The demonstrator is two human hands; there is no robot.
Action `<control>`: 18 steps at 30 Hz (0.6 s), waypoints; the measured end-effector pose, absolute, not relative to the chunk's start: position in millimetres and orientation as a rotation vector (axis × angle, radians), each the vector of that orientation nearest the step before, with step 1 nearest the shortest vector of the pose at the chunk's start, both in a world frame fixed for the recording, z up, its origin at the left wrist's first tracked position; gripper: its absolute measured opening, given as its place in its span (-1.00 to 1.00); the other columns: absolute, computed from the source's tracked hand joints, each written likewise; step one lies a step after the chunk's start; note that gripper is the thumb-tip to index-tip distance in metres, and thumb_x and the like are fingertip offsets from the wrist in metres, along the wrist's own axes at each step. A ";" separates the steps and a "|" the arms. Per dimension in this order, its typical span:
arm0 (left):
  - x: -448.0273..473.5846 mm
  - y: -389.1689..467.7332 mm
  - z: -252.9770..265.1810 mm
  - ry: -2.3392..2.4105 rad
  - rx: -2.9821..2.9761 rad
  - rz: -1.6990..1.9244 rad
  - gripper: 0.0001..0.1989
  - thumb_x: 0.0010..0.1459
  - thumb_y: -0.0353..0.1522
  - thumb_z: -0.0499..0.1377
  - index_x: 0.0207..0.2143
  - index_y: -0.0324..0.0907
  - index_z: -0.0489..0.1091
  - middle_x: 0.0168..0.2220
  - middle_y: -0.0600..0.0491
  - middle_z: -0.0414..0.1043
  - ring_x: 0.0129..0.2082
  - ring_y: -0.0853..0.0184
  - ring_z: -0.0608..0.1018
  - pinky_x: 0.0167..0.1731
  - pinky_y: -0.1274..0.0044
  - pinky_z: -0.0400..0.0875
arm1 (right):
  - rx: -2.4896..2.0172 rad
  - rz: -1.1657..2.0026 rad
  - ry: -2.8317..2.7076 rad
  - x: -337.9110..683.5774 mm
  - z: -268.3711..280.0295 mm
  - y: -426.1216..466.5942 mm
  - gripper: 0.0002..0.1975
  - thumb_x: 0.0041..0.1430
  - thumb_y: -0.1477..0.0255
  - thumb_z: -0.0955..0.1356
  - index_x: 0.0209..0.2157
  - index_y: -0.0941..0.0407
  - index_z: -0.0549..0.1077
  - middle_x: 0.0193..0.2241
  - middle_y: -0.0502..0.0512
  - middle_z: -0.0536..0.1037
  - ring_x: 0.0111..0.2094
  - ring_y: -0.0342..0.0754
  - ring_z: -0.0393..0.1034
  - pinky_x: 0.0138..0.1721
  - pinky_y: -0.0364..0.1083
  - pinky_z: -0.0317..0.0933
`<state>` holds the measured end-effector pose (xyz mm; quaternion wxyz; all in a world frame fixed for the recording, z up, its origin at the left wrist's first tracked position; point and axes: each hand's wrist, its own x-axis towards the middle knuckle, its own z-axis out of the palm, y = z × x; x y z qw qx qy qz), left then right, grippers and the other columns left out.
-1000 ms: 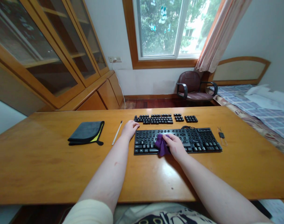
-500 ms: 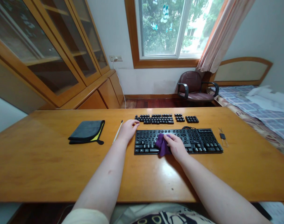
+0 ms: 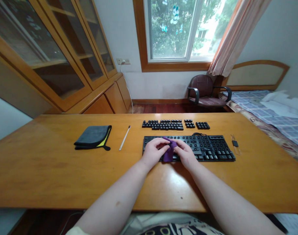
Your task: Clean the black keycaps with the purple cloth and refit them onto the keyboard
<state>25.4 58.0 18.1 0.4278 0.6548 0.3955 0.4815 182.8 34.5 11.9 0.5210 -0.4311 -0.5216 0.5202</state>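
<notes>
A small purple cloth [image 3: 168, 154] is bunched between my two hands, over the left-middle part of a black keyboard [image 3: 205, 148]. My left hand [image 3: 154, 150] pinches the cloth from the left, thumb and fingers closed on it. From the right, my right hand [image 3: 185, 152] grips it as well. Many keys are off the keyboard's upper part, leaving bare key posts, while several keycaps remain along the lower edge. Behind it, the loose black keycaps [image 3: 167, 125] lie in rows in keyboard order. My hands hide part of the keyboard's left half.
Left on the wooden desk [image 3: 53, 176] are a folded grey cloth [image 3: 92, 136] with black edging and a thin white toothbrush-like stick [image 3: 124, 138]. A wire keycap puller [image 3: 235, 143] lies right of the keyboard. Beyond the desk stand an armchair [image 3: 204, 89] and a glass-door cabinet [image 3: 90, 58].
My left hand has moved right and down from the keyboard's upper left corner onto the purple cloth. My right hand stays on the cloth, which is now bunched between both hands.
</notes>
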 end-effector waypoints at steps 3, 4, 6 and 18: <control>21.9 58.5 17.9 0.981 1.707 1.212 -0.83 -0.01 -0.42 0.21 -0.30 -0.17 0.49 -0.25 -0.01 0.43 -0.22 0.32 0.50 -0.14 0.43 0.43 | -0.990 1.248 -1.291 182.5 12.8 34.2 -0.69 0.07 0.29 0.32 -0.12 0.01 0.48 -0.07 0.08 0.49 -0.12 0.05 0.39 -0.15 0.00 0.29; 20.5 59.0 17.5 0.973 1.720 1.221 -0.83 0.00 -0.43 0.21 -0.29 -0.16 0.49 -0.24 -0.01 0.42 -0.21 0.33 0.49 -0.13 0.43 0.43 | -0.980 1.238 -1.301 182.1 12.1 34.6 -0.69 0.07 0.30 0.33 -0.11 0.01 0.48 -0.07 0.08 0.49 -0.09 0.05 0.38 -0.10 0.02 0.27; 17.9 60.7 16.4 0.947 1.757 1.229 -0.83 0.01 -0.43 0.20 -0.29 -0.16 0.49 -0.23 -0.01 0.40 -0.19 0.33 0.48 -0.13 0.45 0.42 | -0.976 1.213 -1.318 181.1 10.2 35.8 -0.68 0.04 0.34 0.35 -0.12 0.00 0.48 -0.08 0.07 0.50 -0.05 0.05 0.36 -0.01 0.03 0.21; 20.7 62.7 6.0 0.893 1.490 1.194 -0.82 -0.06 -0.42 0.26 -0.31 -0.21 0.48 -0.30 0.01 0.51 -0.30 0.34 0.55 -0.16 0.44 0.46 | -1.111 1.146 -1.280 180.0 7.8 39.8 -0.74 -0.15 0.44 0.44 -0.30 0.09 0.55 -0.30 0.08 0.58 -0.25 -0.02 0.45 -0.14 -0.03 0.29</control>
